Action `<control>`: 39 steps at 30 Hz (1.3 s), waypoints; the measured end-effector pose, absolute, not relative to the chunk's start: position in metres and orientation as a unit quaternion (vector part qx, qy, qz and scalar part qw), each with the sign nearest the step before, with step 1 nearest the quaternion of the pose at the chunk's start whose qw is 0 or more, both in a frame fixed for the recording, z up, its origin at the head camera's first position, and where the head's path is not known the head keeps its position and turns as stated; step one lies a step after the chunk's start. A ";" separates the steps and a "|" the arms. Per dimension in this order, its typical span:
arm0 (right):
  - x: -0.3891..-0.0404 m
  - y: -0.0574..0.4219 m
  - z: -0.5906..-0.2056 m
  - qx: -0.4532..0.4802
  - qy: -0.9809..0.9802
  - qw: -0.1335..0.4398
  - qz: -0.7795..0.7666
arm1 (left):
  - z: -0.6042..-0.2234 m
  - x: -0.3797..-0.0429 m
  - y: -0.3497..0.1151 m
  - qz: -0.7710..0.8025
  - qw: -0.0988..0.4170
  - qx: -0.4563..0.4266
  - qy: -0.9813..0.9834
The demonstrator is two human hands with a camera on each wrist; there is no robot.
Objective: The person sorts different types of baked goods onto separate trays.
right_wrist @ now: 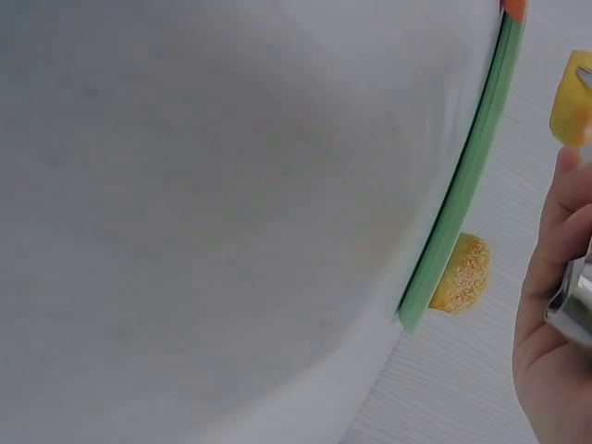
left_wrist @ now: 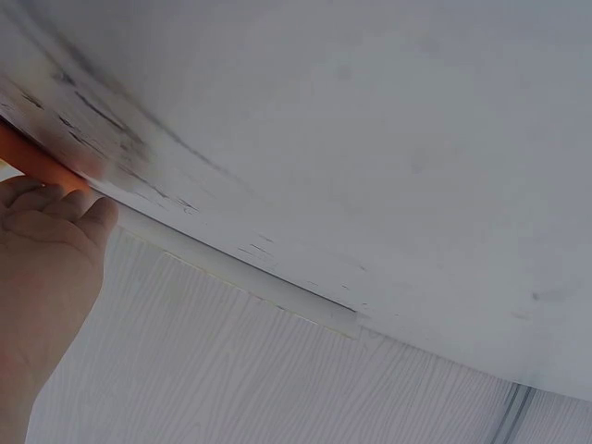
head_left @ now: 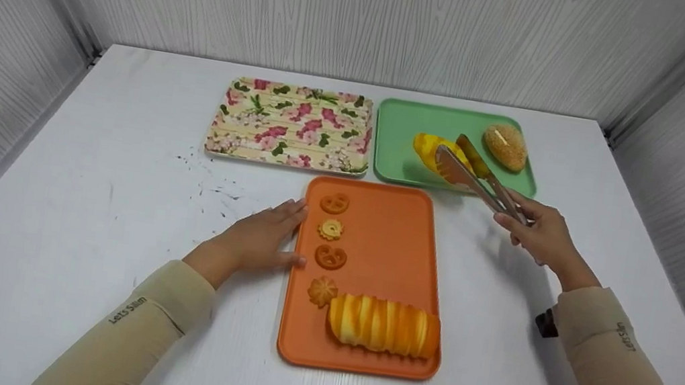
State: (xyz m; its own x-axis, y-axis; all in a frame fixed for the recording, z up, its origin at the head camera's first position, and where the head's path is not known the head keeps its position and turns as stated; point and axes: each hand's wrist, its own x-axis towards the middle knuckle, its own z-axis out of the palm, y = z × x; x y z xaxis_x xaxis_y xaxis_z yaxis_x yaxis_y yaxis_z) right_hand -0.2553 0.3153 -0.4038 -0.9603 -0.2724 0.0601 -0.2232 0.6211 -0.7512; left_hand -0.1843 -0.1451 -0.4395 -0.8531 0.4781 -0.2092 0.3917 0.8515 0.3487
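Observation:
My right hand [head_left: 537, 228] grips metal tongs [head_left: 510, 204] over the green tray [head_left: 401, 160]. A yellow bread [head_left: 425, 145] is between the tongs' tips; in the right wrist view the yellow bread [right_wrist: 566, 106] appears raised off the tray. Beside it a seeded bun [head_left: 505, 147] lies in the tray's right part. My left hand [head_left: 257, 237], fingers extended, touches the left rim of the orange tray [head_left: 386, 240]; its thumb reaches over the rim. On this tray lie a large striped loaf [head_left: 383, 326] and a left-hand column of small biscuits, including a pretzel-shaped one [head_left: 335, 203].
A floral tray [head_left: 291, 124] stands at the back, left of the green one. Dark marks [head_left: 214, 190] show on the white table [head_left: 74, 213]. Grey wood-grain panels [head_left: 368, 20] enclose the back and sides.

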 end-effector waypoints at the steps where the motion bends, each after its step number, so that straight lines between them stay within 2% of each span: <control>1: -0.258 0.317 -0.407 -0.132 0.902 0.029 -0.410 | -0.440 -0.184 -0.145 0.149 0.146 0.228 0.951; 23: -0.267 0.329 -0.413 -0.029 0.934 0.033 -0.356 | -0.438 -0.184 -0.144 0.145 0.154 0.226 0.951; 39: -0.266 0.334 -0.411 -0.024 0.939 0.052 -0.339 | -0.438 -0.184 -0.144 0.147 0.143 0.232 0.951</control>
